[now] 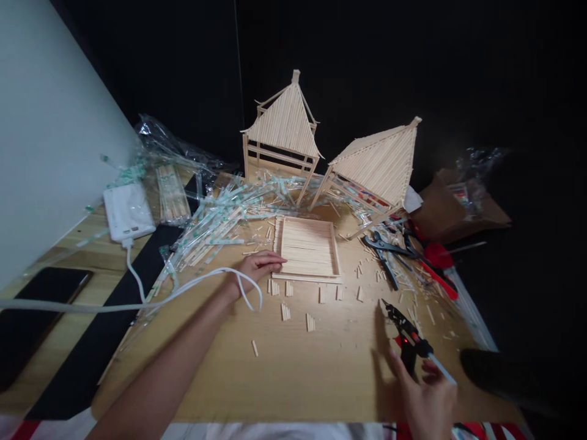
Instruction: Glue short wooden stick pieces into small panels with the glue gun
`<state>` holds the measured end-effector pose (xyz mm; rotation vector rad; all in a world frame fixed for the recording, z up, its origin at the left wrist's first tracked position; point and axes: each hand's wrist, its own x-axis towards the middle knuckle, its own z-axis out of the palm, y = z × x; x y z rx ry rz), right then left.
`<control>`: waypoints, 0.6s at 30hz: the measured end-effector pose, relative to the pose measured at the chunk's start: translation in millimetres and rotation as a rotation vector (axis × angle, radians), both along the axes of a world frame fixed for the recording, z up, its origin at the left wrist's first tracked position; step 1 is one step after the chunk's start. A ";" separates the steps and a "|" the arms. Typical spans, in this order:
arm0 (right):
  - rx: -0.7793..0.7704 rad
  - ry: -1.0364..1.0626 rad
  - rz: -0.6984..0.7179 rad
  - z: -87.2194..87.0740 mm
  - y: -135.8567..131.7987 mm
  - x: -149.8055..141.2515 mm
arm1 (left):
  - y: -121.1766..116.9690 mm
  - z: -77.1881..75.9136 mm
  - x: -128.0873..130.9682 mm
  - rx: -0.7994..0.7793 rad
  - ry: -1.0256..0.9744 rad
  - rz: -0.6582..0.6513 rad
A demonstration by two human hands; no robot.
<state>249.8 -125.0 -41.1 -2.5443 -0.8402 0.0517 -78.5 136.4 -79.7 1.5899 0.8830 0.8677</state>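
My left hand (261, 264) is at the left edge of a square panel of thin wooden sticks (309, 244) with a raised stick rim. Its thumb and fingers are pressed together over that edge; anything small between the fingertips is hidden. At the lower right, my right hand (426, 394) grips a black hot glue gun (406, 330), its nozzle pointing up and left, apart from the panel. A small red light shows on the gun, and a pale glue stick (443, 368) sticks out of its back. Small bundles of short stick pieces (310, 322) lie in front of the panel.
Two stick-built roofed models, one upright (284, 122) and one tilted (376, 162), stand behind. Plastic wrappers (229, 208) and loose sticks lie left. Pliers (385, 253) lie right. A white cable (192, 290) from a power bank (128, 211) crosses my left forearm; a phone (41, 318) lies left.
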 end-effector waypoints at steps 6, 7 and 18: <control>0.008 0.166 0.081 -18.4 28.5 16.5 | 0.5 -1.2 1.0 0.011 -0.006 -0.017; 0.030 0.199 0.096 -19.4 29.9 15.8 | 0.8 -1.5 1.6 0.012 -0.009 -0.018; 0.128 0.232 0.944 18.7 94.6 -90.6 | 1.7 -2.2 4.7 0.032 -0.037 0.001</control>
